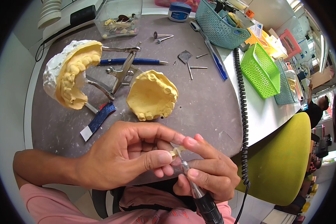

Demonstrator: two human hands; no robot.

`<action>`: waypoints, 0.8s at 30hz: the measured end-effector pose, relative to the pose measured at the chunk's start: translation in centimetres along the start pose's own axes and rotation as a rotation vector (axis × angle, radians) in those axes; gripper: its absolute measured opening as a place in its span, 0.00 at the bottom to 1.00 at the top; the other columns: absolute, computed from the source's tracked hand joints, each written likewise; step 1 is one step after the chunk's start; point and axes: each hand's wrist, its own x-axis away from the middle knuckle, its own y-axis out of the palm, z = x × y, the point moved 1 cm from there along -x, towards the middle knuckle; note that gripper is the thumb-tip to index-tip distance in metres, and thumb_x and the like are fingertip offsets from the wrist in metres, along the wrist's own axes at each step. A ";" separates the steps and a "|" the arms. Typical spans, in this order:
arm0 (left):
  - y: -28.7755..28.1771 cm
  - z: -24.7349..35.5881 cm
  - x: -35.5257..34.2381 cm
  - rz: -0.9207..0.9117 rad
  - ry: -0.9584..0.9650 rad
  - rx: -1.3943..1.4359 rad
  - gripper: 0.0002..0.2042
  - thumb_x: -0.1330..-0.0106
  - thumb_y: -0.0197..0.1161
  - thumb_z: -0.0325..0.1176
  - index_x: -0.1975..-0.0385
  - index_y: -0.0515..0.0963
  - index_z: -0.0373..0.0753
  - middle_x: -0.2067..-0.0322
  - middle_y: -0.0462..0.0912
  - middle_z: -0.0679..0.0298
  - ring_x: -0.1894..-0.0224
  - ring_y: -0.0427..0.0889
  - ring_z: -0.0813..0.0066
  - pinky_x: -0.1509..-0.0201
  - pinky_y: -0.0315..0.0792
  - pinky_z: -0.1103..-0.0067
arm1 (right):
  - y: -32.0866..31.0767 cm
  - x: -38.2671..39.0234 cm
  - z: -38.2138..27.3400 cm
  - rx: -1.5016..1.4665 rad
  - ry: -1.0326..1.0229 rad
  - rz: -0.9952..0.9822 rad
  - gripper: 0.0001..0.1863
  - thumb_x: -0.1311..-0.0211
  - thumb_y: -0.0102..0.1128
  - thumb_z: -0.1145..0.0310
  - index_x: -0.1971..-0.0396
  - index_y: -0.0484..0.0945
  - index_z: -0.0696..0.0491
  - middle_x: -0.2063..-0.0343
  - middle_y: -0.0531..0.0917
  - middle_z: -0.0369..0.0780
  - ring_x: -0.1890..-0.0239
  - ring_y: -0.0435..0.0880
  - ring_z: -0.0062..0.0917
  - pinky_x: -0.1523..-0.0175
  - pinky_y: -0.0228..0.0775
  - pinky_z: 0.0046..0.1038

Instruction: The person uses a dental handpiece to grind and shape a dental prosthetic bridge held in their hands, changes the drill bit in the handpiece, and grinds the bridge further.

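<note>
My left hand pinches a small cream-coloured dental piece between thumb and fingers; its exact shape is partly hidden. In my right hand is a dental handpiece, silver toward the tip and black at the back, gripped like a pen. Its thin tip meets or nearly meets the piece. Just beyond my hands lies a yellow plaster dental cast with teeth along its rim. To its left, a second yellow cast backed with white plaster is joined to a metal articulator.
A blue pencil-like tool, loose burs and a toothbrush lie on the grey mat. A clear box and blue jar stand behind. Baskets and a coiled cord are right, beside a green chair.
</note>
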 end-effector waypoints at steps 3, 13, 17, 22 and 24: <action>0.1 0.3 0.0 -0.009 -0.007 -0.002 0.17 0.29 0.56 0.27 0.44 0.70 0.28 0.64 0.80 0.61 0.63 0.80 0.82 0.57 0.76 0.85 | -0.1 0.1 0.1 -0.008 -0.005 -0.003 0.14 0.47 0.71 0.73 0.63 0.76 0.55 0.72 0.84 0.40 0.51 0.84 0.43 0.46 0.78 0.46; 0.2 0.2 0.0 -0.011 -0.003 0.022 0.17 0.29 0.55 0.25 0.43 0.69 0.28 0.65 0.79 0.63 0.64 0.78 0.84 0.55 0.75 0.86 | -0.1 0.2 0.1 -0.010 -0.003 0.009 0.13 0.47 0.72 0.73 0.64 0.77 0.55 0.72 0.84 0.40 0.52 0.84 0.43 0.46 0.78 0.46; 0.1 0.2 0.0 -0.028 0.005 0.011 0.16 0.29 0.55 0.26 0.43 0.69 0.28 0.65 0.79 0.63 0.64 0.78 0.84 0.55 0.75 0.86 | 0.1 0.2 0.1 0.003 -0.024 0.012 0.12 0.47 0.71 0.73 0.64 0.77 0.55 0.72 0.84 0.40 0.52 0.84 0.43 0.46 0.78 0.46; 0.1 0.4 0.0 -0.013 -0.014 -0.011 0.16 0.29 0.55 0.26 0.43 0.70 0.28 0.66 0.79 0.64 0.64 0.78 0.84 0.56 0.76 0.86 | 0.2 0.3 0.3 -0.001 -0.044 0.008 0.12 0.46 0.71 0.72 0.64 0.77 0.56 0.73 0.83 0.41 0.51 0.84 0.44 0.46 0.78 0.46; 0.2 0.3 0.0 -0.012 -0.013 -0.003 0.16 0.29 0.55 0.26 0.43 0.70 0.28 0.65 0.79 0.64 0.64 0.78 0.84 0.56 0.76 0.86 | 0.1 0.2 0.2 -0.004 -0.039 0.017 0.12 0.45 0.71 0.72 0.64 0.77 0.56 0.73 0.83 0.41 0.51 0.84 0.44 0.46 0.78 0.46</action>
